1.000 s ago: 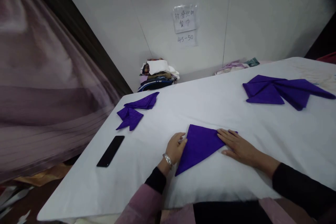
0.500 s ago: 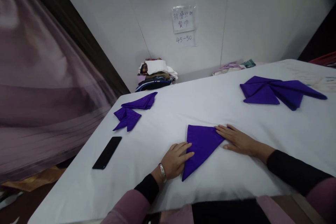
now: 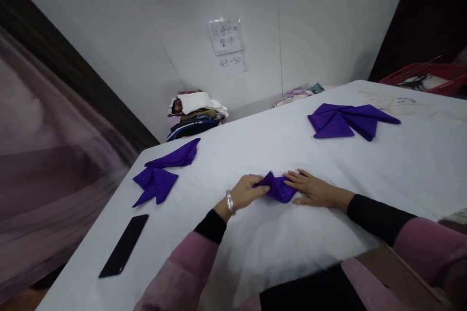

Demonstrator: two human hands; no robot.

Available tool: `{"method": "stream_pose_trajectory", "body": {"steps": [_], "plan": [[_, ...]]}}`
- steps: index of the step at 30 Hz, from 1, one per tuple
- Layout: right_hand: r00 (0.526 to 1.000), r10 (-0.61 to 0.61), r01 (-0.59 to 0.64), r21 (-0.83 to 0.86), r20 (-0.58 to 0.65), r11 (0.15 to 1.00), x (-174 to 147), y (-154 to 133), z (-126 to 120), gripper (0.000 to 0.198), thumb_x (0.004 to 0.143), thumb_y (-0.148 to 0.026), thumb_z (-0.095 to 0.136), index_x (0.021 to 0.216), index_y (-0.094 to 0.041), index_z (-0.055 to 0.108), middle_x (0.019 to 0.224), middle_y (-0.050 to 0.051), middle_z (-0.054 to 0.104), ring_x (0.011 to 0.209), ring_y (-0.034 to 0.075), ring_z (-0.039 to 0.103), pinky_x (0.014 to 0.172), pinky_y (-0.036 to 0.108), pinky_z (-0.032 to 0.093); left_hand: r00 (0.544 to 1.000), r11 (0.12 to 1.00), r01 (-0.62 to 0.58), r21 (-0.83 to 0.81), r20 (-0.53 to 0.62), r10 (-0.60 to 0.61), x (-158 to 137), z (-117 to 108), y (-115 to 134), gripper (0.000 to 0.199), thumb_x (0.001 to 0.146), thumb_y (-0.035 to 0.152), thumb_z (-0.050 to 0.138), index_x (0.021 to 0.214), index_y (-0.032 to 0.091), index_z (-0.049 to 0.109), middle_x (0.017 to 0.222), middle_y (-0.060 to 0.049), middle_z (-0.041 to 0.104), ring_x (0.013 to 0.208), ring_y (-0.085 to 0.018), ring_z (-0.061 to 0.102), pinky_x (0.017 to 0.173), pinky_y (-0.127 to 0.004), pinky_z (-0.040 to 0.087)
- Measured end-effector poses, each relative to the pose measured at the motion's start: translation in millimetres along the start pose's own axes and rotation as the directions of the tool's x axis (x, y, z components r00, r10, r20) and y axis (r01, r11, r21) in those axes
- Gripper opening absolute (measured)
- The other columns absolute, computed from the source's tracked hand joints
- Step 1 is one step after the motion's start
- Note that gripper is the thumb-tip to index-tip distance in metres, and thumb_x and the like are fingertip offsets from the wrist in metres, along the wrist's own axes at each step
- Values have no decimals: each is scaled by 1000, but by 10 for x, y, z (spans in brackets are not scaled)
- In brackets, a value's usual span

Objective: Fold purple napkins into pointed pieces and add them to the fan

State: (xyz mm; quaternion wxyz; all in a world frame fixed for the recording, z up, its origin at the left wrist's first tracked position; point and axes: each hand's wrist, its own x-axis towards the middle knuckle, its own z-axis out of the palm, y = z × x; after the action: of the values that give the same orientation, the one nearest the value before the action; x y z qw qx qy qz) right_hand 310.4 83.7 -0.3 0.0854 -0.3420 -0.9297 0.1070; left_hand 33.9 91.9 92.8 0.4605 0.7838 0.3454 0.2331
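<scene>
A purple napkin [image 3: 280,190] lies on the white-covered table in front of me, its near part lifted and folded up. My left hand [image 3: 248,191], with a silver bracelet at the wrist, is closed on the napkin's left edge, thumb against fingers. My right hand [image 3: 314,189] lies flat with its fingers stretched out, fingertips resting on the napkin's right end. Part of the napkin behind my left fingers is hidden.
Folded purple napkins lie at the left [image 3: 164,175] and the right [image 3: 346,121]. A black phone [image 3: 124,245] is near the left edge. Behind the table stand a clothes stack [image 3: 195,116] and a red basket [image 3: 448,85]. Paper signs [image 3: 226,39] hang on the wall.
The napkin was a flat triangle; its near point is now lifted and folded away from me. My left hand went from resting on it to pinching it. The view has shifted right.
</scene>
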Motion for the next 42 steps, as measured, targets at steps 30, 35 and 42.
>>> {"method": "stream_pose_trajectory", "body": {"steps": [30, 35, 42], "plan": [[923, 372, -362, 102, -100, 927, -323, -87, 67, 62, 83, -63, 39, 133, -27, 43, 150, 11, 9, 135, 37, 6, 105, 55, 12, 944, 864, 219, 453, 127, -306, 1130, 623, -471, 26, 76, 38, 54, 87, 18, 67, 77, -1, 66, 69, -15, 58, 63, -25, 44], [931, 360, -350, 123, -68, 929, -361, -72, 26, 63, 83, -63, 39, 135, -27, 39, 150, 11, 7, 135, 36, 5, 106, 55, 10, 944, 842, 224, 491, 108, -313, 1124, 630, -444, 26, 76, 38, 54, 89, 19, 67, 77, -2, 66, 70, -16, 58, 63, -26, 44], [946, 319, -306, 166, -60, 937, -445, -15, -6, 60, 85, -58, 41, 138, -32, 32, 151, 5, 2, 136, 32, 3, 107, 53, 9, 936, 824, 204, 529, 142, -323, 1172, 613, -467, 24, 74, 37, 56, 87, 20, 68, 77, -1, 66, 70, -16, 58, 63, -25, 44]]}}
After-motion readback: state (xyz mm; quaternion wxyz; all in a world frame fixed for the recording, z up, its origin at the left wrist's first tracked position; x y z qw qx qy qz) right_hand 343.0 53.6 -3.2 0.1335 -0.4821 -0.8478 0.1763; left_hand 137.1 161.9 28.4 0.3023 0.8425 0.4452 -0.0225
